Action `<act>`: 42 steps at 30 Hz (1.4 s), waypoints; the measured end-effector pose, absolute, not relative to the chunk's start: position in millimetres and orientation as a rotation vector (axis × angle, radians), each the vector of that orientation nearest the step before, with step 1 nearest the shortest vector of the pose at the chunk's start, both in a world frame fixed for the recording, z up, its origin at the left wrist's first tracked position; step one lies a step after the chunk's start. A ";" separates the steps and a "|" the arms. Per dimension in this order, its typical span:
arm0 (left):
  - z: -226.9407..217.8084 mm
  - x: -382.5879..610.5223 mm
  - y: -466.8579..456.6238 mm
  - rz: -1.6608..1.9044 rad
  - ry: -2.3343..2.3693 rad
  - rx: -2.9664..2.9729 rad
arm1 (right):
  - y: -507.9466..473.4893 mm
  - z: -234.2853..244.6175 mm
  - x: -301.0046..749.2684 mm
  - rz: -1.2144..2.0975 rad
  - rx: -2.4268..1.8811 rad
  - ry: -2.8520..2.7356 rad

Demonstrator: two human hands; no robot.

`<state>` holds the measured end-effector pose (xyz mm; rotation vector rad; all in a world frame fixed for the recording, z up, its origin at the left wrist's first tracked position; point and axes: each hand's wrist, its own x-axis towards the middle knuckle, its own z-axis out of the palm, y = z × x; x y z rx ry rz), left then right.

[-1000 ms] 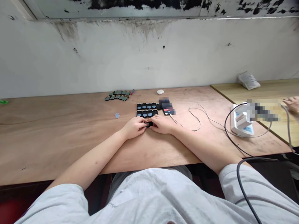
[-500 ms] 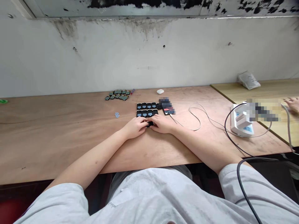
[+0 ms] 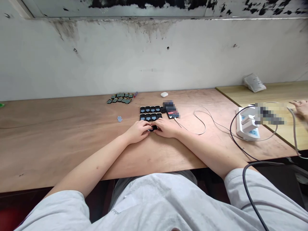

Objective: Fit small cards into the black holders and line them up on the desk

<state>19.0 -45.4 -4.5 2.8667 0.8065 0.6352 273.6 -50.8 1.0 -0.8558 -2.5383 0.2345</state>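
Note:
My left hand and my right hand meet over the table, fingers closed on a small black plastic part held between them. Most of that part is hidden by my fingers. Just beyond my hands lie two rows of black plastic housings with pale blue-grey rectangles in them. To the left of the rows is a small pile of light blue-grey pieces. Farther back on the left, several flat greenish-grey panels with dark edges lie in two rows.
A phone with a white charging cable lies right of the housings. Behind are a white earphone case and a small red-and-purple item. At right stand a white power strip, cables and a white bag. Another person's hand rests at the right edge.
The whole view has shifted slightly. Both my hands stay around the black plastic part with almost no visible movement.

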 end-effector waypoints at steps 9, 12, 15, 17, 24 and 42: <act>-5.4 19.6 -44.4 0.687 0.754 2.871 | -48.5 -3.5 273.9 0.199 -0.844 -2.537; -6.6 18.7 -43.2 0.705 0.744 2.842 | -48.6 -2.7 273.8 0.205 -0.849 -2.538; -7.9 17.0 -41.4 0.708 0.738 2.816 | -48.6 -2.2 273.9 0.206 -0.846 -2.542; -8.2 16.3 -41.4 0.697 0.764 2.809 | -48.8 -2.1 274.0 0.211 -0.841 -2.545; -11.7 16.5 -42.3 0.698 0.759 2.836 | -49.9 -1.1 273.8 0.211 -0.860 -2.538; -7.8 18.6 -45.1 0.747 0.733 2.845 | -50.8 0.6 273.7 0.191 -0.879 -2.550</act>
